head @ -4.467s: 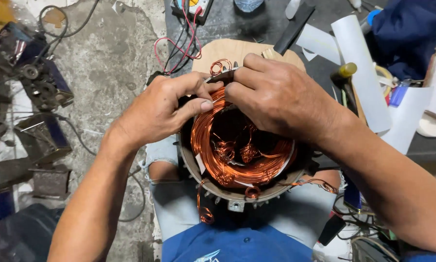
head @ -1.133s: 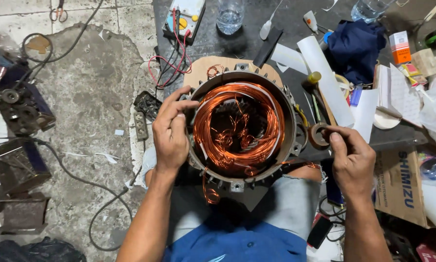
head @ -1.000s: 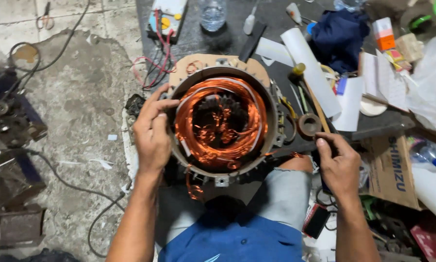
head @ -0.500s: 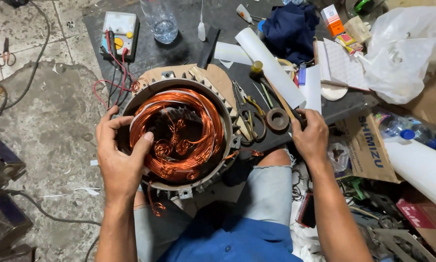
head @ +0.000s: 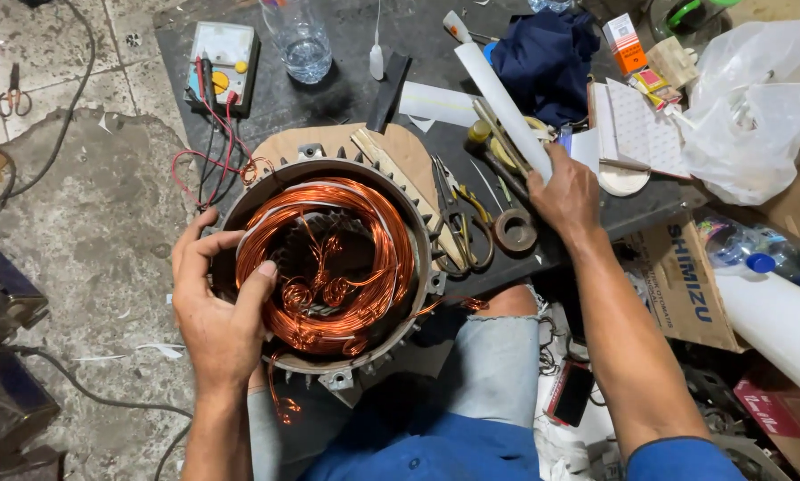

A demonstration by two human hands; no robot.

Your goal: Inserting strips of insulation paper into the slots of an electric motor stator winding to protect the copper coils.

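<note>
Gripping the stator (head: 328, 267) rim, the left hand (head: 215, 312) curled its thumb onto the copper coils (head: 328, 258), steadying it on the lap. The right hand (head: 564, 191) lay loosely open among tools on the worktop (head: 328, 98), beside a tape roll (head: 515, 230), holding nothing clearly.

Bare forearms, blue short-sleeved shirt (head: 435, 450) (small button on the front), and faded light-blue jeans (head: 493, 365).

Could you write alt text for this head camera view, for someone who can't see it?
The left hand grips the rim of a round motor stator filled with copper wire coils, while the right hand reaches among tools beside a white paper roll.
</note>
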